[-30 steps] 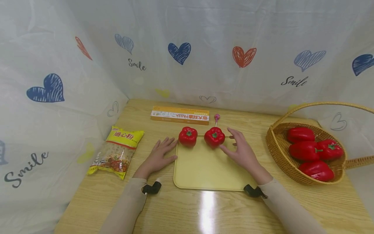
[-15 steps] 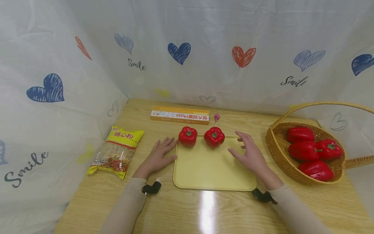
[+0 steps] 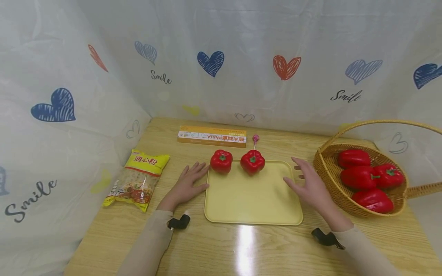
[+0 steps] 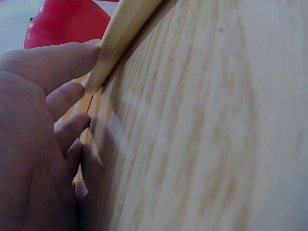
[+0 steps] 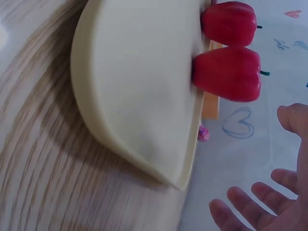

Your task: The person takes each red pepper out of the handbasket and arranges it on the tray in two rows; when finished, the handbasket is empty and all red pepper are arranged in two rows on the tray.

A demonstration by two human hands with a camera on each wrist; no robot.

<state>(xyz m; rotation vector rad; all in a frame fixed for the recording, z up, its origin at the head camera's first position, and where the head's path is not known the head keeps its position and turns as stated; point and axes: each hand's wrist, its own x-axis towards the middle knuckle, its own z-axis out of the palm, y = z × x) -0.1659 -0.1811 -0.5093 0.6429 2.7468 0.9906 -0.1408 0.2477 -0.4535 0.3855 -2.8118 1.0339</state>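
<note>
Two red bell peppers stand upright along the far edge of a pale yellow tray (image 3: 253,199): a left pepper (image 3: 221,161) near the corner and a right pepper (image 3: 253,161) beside it. My left hand (image 3: 188,184) rests on the table at the tray's left side, fingers spread, its thumb at the tray's rim in the left wrist view. My right hand (image 3: 310,187) hovers by the tray's right edge, fingers apart and holding nothing. In the right wrist view its fingers (image 5: 257,204) are extended, away from both peppers.
A wicker basket (image 3: 326,180) with a tall handle stands at the right, several red peppers (image 3: 359,177) inside. Behind the tray lie a pasta box (image 3: 212,136) and a lollipop (image 3: 255,138). A yellow macaroni bag (image 3: 138,178) lies at the left. A printed curtain (image 3: 241,92) hangs behind.
My right hand has moved away from the right pepper, rightward across the tray toward the basket. The left hand and both peppers have stayed in place.
</note>
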